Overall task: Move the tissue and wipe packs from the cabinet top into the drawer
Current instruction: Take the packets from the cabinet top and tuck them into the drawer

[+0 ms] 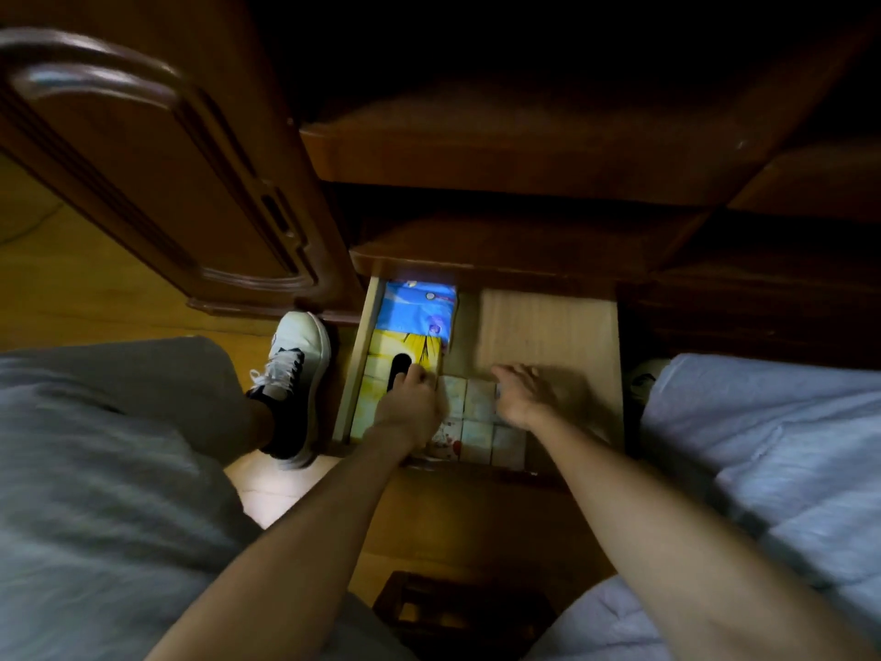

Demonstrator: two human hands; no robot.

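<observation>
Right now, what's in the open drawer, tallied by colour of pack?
Blue pack: 1
Yellow pack, with a dark oval opening: 1
Small pale packs, in a block: at least 6 show; the hands hide some, so the count is rough
Total: at least 8

The left hand and right hand are both down in the drawer.

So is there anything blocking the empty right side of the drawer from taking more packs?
Nothing visible. The drawer is open, its right side bare wood; only the right hand hovers over it.
</observation>
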